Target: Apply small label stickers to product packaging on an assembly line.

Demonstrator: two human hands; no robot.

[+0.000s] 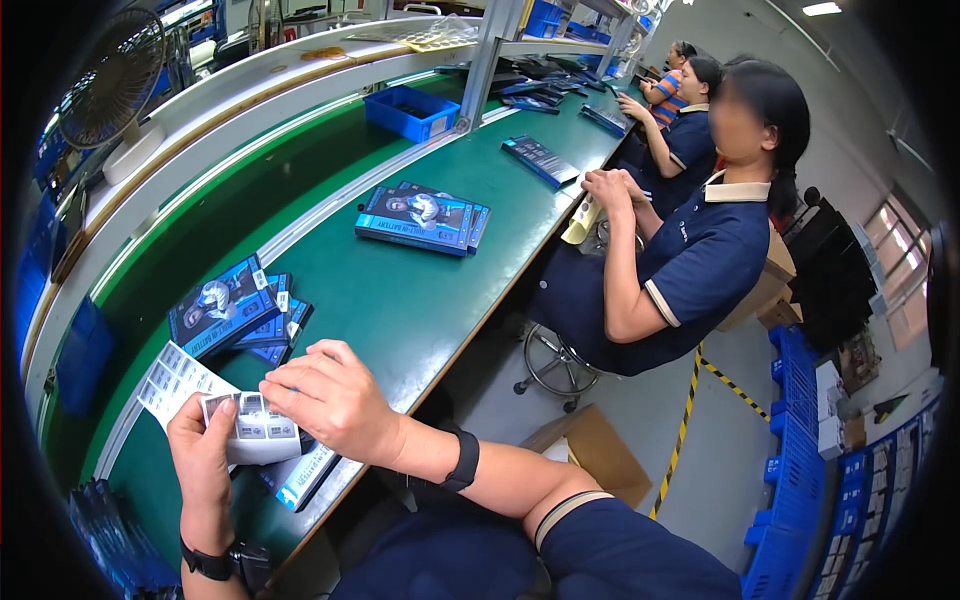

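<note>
My left hand [202,455] grips a curled white sheet of stickers [268,448], its thumb pressed on the printed face. One end of the sheet hangs out to the left, past the fingers. Over the upper edge of the sheet, my right hand [340,405] has its fingers bent together; whether a sticker is between the fingertips is hidden. Partly under the sheet and my right hand lies a blue and white box [308,476] near the table's edge. Just beyond my hands, several blue and black boxes [225,305] lie in an overlapping pile.
More boxes [422,218] lie farther along the green table [400,310]. A blue bin [412,112] stands by the conveyor side. At the right, a co-worker [690,240] sits at the table holding a yellowish sheet [581,220]. Packed boxes [115,540] stand at the lower left.
</note>
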